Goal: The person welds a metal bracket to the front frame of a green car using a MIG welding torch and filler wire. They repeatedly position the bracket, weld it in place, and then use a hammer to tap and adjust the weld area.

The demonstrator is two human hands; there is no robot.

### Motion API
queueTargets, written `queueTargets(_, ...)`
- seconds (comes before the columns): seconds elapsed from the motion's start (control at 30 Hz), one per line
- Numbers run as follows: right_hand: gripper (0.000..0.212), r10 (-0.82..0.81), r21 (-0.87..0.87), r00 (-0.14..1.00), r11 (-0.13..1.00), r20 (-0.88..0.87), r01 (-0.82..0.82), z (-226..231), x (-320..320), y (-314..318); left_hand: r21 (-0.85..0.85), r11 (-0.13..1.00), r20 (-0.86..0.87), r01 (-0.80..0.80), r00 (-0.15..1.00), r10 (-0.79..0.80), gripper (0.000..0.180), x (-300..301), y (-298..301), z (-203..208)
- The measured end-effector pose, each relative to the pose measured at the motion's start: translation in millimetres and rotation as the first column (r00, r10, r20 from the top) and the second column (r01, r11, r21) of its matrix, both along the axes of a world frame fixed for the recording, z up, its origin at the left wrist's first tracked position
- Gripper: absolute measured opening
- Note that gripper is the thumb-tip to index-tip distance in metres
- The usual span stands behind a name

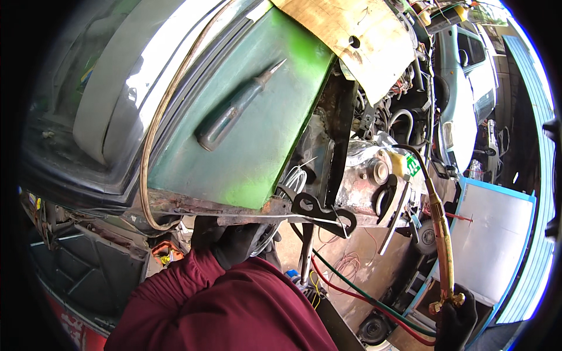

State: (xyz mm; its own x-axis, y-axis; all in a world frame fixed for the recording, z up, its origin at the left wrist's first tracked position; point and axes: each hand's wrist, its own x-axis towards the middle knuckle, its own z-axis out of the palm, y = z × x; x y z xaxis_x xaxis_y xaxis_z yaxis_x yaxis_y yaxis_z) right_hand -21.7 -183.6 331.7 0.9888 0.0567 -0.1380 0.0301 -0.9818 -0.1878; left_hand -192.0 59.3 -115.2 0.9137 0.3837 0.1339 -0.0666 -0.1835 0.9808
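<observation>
My right hand (458, 320), black-gloved, is closed round the valve end of a brass gas torch (441, 234). Its dark bent neck curves up and left over the engine bay. A green hose (345, 277) and a red hose (351, 291) trail from its lower end. My left hand (231, 241), also in a black glove, is partly hidden under the rusty lower edge of a green car panel (193, 167). Its fingers seem closed on a bundle of thin silvery wire (295, 178), whose loops show above the edge. On the panel lies a screwdriver (231, 114) with a dark, worn handle.
A dark metal bracket (325, 215) with rounded cut-outs juts beside the panel's corner. A yellowish sheet (351, 38) covers part of the engine bay. A brown cable (153, 134) runs along the windscreen. Another car (459, 111) and a blue-edged white panel (494, 234) stand to the right.
</observation>
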Motion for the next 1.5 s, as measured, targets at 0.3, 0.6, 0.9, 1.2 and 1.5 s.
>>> queueTargets(0.3,0.043,0.17,-0.172,0.985,0.971,0.008,-0.166,-19,7,62,0.357,0.932,-0.044,-0.057,0.996,0.078,0.043,10,-9,-38)
queueTargets(0.6,0.044,0.305,-0.317,0.948,0.894,-0.091,-0.318,-37,19,110,0.189,0.978,-0.018,0.091,0.996,-0.089,0.047,17,-64,-105)
queueTargets(0.9,0.043,0.507,-0.413,0.856,0.76,-0.106,-0.501,-43,23,124,0.21,0.972,0.051,0.104,0.992,-0.117,0.049,19,-36,-80)
queueTargets(1.2,0.038,0.57,-0.522,0.814,0.663,-0.112,-0.536,-41,21,141,0.959,0.283,-0.01,-0.015,0.996,0.089,0.052,20,-21,-60)
queueTargets(1.5,0.036,0.474,-0.47,0.871,0.745,-0.128,-0.474,-42,22,138,0.965,-0.262,0.042,0.015,0.977,0.209,0.054,19,-10,-49)
